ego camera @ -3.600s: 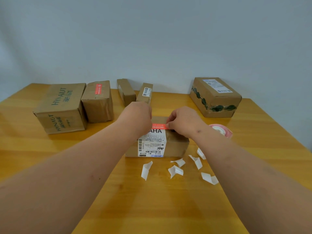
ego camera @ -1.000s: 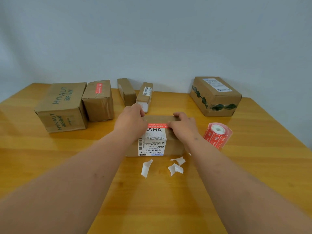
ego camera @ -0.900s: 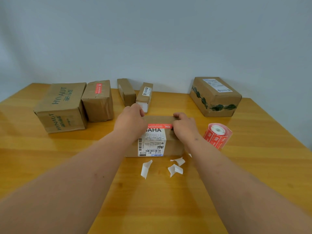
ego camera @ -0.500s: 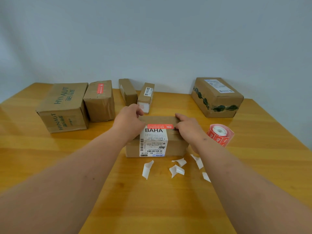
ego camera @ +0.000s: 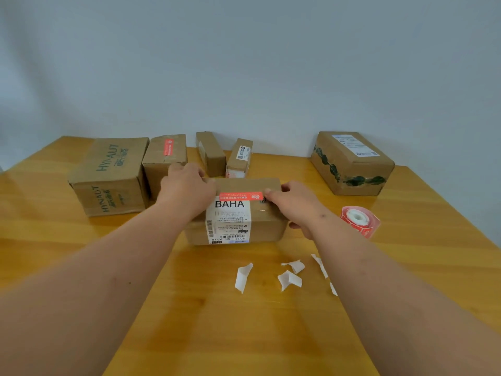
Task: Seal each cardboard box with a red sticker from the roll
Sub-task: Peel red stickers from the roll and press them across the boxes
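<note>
Soft even daylight, faint glare on the table [ego camera: 81, 240], wide-angle bowing at edges.

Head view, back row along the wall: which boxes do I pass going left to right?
HYNAUT box → box with a red sticker on top → narrow plain box → narrow box with a white label → box with dark green tape.

Your left hand [ego camera: 187, 189] covers the left end of the BAHA box [ego camera: 238, 213], and your right forearm hides some paper scraps [ego camera: 324, 270] in front of it; its label print is too small to read.
</note>
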A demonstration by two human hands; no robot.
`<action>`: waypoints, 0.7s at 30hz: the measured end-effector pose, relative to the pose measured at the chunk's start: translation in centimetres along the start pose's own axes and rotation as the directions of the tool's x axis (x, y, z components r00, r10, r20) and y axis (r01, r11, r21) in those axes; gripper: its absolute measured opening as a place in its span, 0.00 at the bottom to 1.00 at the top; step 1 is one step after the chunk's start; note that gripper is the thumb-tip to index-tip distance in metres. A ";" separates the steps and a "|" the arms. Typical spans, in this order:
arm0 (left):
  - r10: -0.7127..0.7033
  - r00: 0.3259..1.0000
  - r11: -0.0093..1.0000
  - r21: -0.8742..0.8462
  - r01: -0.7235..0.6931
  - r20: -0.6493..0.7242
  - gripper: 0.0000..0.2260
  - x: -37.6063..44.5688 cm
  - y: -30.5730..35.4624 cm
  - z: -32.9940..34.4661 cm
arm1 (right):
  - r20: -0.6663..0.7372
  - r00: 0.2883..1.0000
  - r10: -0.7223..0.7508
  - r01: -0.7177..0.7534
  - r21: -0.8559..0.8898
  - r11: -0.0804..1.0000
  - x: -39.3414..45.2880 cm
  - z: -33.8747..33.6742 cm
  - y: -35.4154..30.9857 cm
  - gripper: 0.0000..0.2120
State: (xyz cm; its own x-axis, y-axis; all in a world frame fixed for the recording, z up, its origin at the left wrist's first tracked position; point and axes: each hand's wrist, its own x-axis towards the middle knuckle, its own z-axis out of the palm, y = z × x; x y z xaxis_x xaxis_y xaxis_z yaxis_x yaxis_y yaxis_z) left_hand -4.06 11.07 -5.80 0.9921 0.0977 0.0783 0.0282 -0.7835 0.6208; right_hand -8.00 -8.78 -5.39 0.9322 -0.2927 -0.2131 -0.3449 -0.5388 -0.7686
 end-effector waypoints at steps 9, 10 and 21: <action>0.105 0.994 0.899 0.430 -0.085 -0.023 0.22 -0.7 -3.1 -4.2 | 0.230 0.965 -0.128 0.105 0.109 0.988 0.2 6.7 -4.2 0.31; 0.188 0.982 0.890 0.418 -0.179 0.021 0.23 -1.0 -3.4 -4.0 | 0.267 0.956 -0.122 0.097 0.105 0.990 0.1 7.1 -4.4 0.32; 0.272 0.958 0.816 0.506 -0.281 0.095 0.18 0.4 -3.3 -2.3 | 0.334 0.922 -0.196 0.173 0.099 0.980 1.8 7.6 -5.1 0.26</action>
State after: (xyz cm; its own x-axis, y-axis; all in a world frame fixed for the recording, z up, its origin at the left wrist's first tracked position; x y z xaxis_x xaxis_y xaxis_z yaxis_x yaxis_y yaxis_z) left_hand -4.02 15.10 -5.99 0.9694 -0.1773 0.1697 -0.1943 -0.9768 0.0899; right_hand -3.73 -0.55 -6.49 0.9639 0.0996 -0.2468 -0.1659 -0.5005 -0.8497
